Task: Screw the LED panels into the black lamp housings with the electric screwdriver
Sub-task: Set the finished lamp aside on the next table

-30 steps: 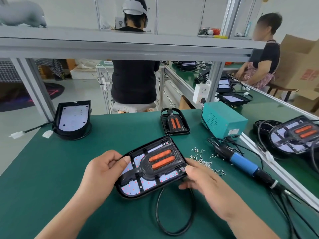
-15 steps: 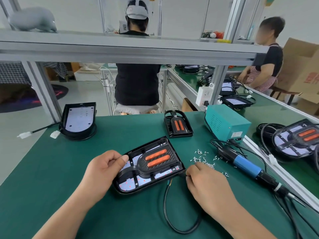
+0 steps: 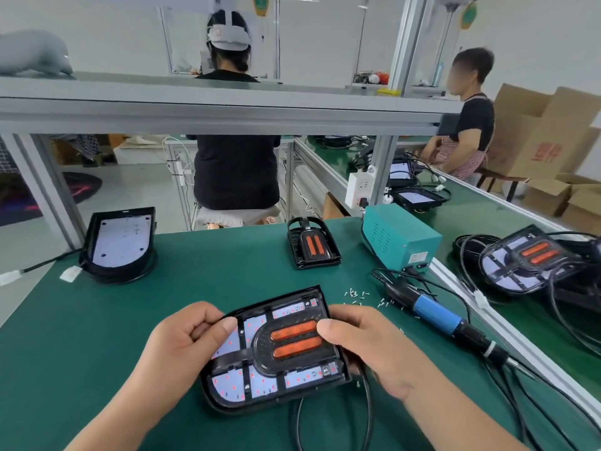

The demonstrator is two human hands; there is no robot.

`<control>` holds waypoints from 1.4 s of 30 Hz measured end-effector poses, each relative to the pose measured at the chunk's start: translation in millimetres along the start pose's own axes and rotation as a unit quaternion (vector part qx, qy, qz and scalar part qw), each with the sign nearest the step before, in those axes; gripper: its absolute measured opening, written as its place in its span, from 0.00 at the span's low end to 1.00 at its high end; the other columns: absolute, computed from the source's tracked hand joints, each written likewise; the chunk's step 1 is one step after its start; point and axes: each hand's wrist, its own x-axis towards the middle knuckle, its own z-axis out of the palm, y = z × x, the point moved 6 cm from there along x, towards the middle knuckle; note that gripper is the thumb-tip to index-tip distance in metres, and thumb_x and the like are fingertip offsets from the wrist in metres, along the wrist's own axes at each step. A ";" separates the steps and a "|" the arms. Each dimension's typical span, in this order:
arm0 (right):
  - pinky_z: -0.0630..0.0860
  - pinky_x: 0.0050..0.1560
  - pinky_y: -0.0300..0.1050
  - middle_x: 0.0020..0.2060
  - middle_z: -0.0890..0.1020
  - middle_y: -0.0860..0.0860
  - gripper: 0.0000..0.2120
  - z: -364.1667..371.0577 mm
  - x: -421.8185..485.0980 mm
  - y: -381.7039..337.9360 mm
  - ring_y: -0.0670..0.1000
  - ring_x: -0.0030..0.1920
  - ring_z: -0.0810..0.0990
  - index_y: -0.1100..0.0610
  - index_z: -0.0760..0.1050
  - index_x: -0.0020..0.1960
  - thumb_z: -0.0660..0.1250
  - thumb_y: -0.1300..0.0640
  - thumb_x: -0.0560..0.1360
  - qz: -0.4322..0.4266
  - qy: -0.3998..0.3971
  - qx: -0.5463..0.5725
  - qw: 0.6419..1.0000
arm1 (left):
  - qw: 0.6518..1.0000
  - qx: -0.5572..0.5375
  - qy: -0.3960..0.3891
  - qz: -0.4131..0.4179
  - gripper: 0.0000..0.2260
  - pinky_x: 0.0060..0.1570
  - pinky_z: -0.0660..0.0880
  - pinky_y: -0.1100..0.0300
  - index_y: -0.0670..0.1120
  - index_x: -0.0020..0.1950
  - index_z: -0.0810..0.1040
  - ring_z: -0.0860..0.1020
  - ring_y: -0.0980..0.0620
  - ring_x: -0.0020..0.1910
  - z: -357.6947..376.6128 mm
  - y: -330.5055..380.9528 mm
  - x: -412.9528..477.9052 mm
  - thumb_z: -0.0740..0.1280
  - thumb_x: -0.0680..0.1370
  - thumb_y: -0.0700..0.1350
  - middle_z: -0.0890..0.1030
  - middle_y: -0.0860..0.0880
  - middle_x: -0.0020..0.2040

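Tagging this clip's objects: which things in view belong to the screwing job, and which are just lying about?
Job: lamp housing, gripped by left hand and right hand; electric screwdriver; loose screws; second housing.
Lying about: grey object on shelf; cardboard boxes.

An assembly workshop: long green-matted surfaces (image 3: 97,320) on aluminium framing (image 3: 227,115), lamp housings (image 3: 118,242) with cables, loose screws (image 3: 356,294), an electric screwdriver (image 3: 435,312), cardboard boxes (image 3: 546,138), and seated workers (image 3: 235,170).
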 end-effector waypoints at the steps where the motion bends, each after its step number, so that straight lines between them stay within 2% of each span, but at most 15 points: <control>1: 0.79 0.41 0.44 0.48 0.88 0.53 0.19 -2.4 -0.7 -4.9 0.52 0.42 0.83 0.45 0.84 0.64 0.69 0.42 0.76 -0.017 0.003 -0.007 1.000 | 1.000 -0.015 0.004 0.007 0.07 0.29 0.63 0.68 0.51 0.42 0.82 0.64 0.58 0.29 -0.3 2.5 -0.6 0.76 0.78 0.46 0.67 0.54 0.27; 3: 0.82 0.62 0.55 0.55 0.89 0.50 0.16 -11.4 -5.1 -16.9 0.53 0.55 0.87 0.45 0.84 0.65 0.69 0.47 0.79 -0.059 0.011 -0.024 0.998 | 0.999 -0.039 0.012 0.018 0.06 0.32 0.67 0.68 0.53 0.47 0.85 0.69 0.57 0.30 -1.6 7.7 -1.8 0.77 0.77 0.53 0.74 0.50 0.28; 5: 0.79 0.68 0.60 0.58 0.88 0.49 0.15 -21.5 -11.2 -29.5 0.54 0.60 0.87 0.46 0.83 0.67 0.69 0.50 0.82 -0.096 0.012 -0.040 0.994 | 0.996 -0.081 0.012 0.029 0.12 0.39 0.75 0.68 0.50 0.51 0.85 0.78 0.57 0.36 -1.3 6.4 -3.1 0.72 0.81 0.58 0.83 0.47 0.37; 7: 0.81 0.66 0.59 0.59 0.88 0.51 0.15 -37.8 -17.3 -40.9 0.56 0.60 0.86 0.46 0.83 0.68 0.69 0.52 0.82 -0.131 0.035 -0.041 0.990 | 0.983 -0.186 0.003 -0.011 0.16 0.39 0.80 0.60 0.42 0.54 0.84 0.82 0.47 0.39 3.5 -4.7 -1.3 0.62 0.86 0.52 0.83 0.40 0.40; 9: 0.83 0.61 0.52 0.58 0.88 0.52 0.15 -60.3 -24.5 -52.2 0.57 0.59 0.87 0.48 0.84 0.66 0.68 0.52 0.81 -0.163 0.084 -0.021 0.983 | 0.967 -0.243 0.015 -0.077 0.17 0.31 0.78 0.54 0.37 0.54 0.81 0.76 0.44 0.33 6.4 -24.9 3.4 0.58 0.87 0.48 0.72 0.39 0.36; 12: 0.83 0.60 0.55 0.58 0.88 0.55 0.16 -104.1 -36.0 -64.2 0.59 0.59 0.87 0.51 0.85 0.66 0.69 0.51 0.79 -0.194 0.169 0.041 0.965 | 0.961 -0.229 0.012 -0.153 0.13 0.25 0.68 0.56 0.35 0.58 0.78 0.69 0.47 0.29 7.6 -54.3 9.7 0.55 0.88 0.38 0.67 0.47 0.34; 16: 0.86 0.52 0.53 0.56 0.89 0.57 0.16 -173.0 -55.2 -72.7 0.57 0.54 0.89 0.52 0.86 0.62 0.72 0.50 0.76 -0.214 0.296 0.119 0.923 | 0.960 -0.204 -0.026 -0.189 0.13 0.24 0.66 0.61 0.36 0.59 0.79 0.68 0.49 0.27 14.0 -74.4 12.6 0.55 0.86 0.32 0.71 0.44 0.34; 22: 0.87 0.46 0.49 0.52 0.89 0.56 0.06 -284.8 -85.5 -52.5 0.53 0.48 0.89 0.55 0.86 0.54 0.73 0.53 0.80 -0.201 0.476 0.192 0.835 | 0.970 -0.157 -0.060 -0.175 0.12 0.22 0.70 0.62 0.40 0.57 0.83 0.71 0.47 0.22 18.9 -73.3 11.3 0.61 0.86 0.32 0.83 0.38 0.39; 26: 0.82 0.33 0.39 0.36 0.87 0.48 0.06 -346.4 -106.1 -22.5 0.45 0.33 0.83 0.54 0.82 0.51 0.74 0.51 0.80 -0.166 0.575 0.195 0.777 | 0.976 -0.135 -0.082 -0.152 0.10 0.22 0.71 0.64 0.46 0.53 0.84 0.76 0.45 0.22 21.3 -65.1 12.9 0.65 0.84 0.36 0.86 0.38 0.42; 30: 0.83 0.36 0.39 0.44 0.86 0.54 0.09 -394.1 -117.2 23.7 0.44 0.34 0.87 0.57 0.77 0.53 0.74 0.54 0.81 -0.098 0.642 0.235 0.723 | 0.977 -0.129 -0.086 -0.149 0.11 0.23 0.70 0.66 0.52 0.47 0.85 0.76 0.46 0.22 19.7 -63.4 13.9 0.68 0.84 0.40 0.86 0.39 0.42; 32: 0.85 0.37 0.40 0.48 0.85 0.55 0.07 -407.9 -116.9 43.9 0.44 0.34 0.87 0.58 0.76 0.53 0.73 0.58 0.81 -0.066 0.649 0.255 0.714 | 0.976 -0.131 -0.088 -0.151 0.10 0.24 0.70 0.66 0.52 0.46 0.85 0.76 0.46 0.22 20.0 -63.4 14.2 0.68 0.83 0.41 0.86 0.38 0.41; 34: 0.80 0.30 0.34 0.49 0.84 0.52 0.05 -413.8 -112.2 52.7 0.43 0.34 0.86 0.57 0.76 0.54 0.72 0.60 0.81 -0.047 0.641 0.258 0.721 | 0.976 -0.131 -0.087 -0.151 0.10 0.24 0.69 0.66 0.52 0.45 0.85 0.76 0.46 0.22 19.5 -64.5 14.4 0.68 0.84 0.42 0.85 0.37 0.40; 37: 0.67 0.23 0.37 0.39 0.76 0.50 0.08 -414.4 -102.6 42.7 0.47 0.30 0.73 0.53 0.73 0.48 0.72 0.59 0.81 -0.028 0.617 0.207 0.759 | 0.976 -0.135 -0.086 -0.151 0.10 0.23 0.69 0.66 0.52 0.45 0.85 0.76 0.46 0.22 19.0 -65.3 15.5 0.68 0.84 0.42 0.85 0.37 0.40; 39: 0.64 0.22 0.39 0.36 0.73 0.51 0.10 -414.0 -103.1 36.7 0.48 0.31 0.68 0.52 0.72 0.44 0.72 0.57 0.81 0.013 0.630 0.157 0.760 | 0.975 -0.136 -0.090 -0.151 0.12 0.23 0.69 0.65 0.52 0.45 0.85 0.75 0.45 0.22 19.7 -65.7 15.7 0.67 0.84 0.42 0.85 0.36 0.40; 42: 0.65 0.32 0.43 0.38 0.75 0.51 0.07 -402.4 -108.3 32.0 0.48 0.35 0.70 0.52 0.76 0.51 0.73 0.53 0.77 0.029 0.650 0.112 0.751 | 0.973 -0.143 -0.094 -0.155 0.12 0.22 0.68 0.65 0.50 0.43 0.85 0.74 0.46 0.22 21.0 -62.8 14.9 0.67 0.84 0.41 0.84 0.35 0.39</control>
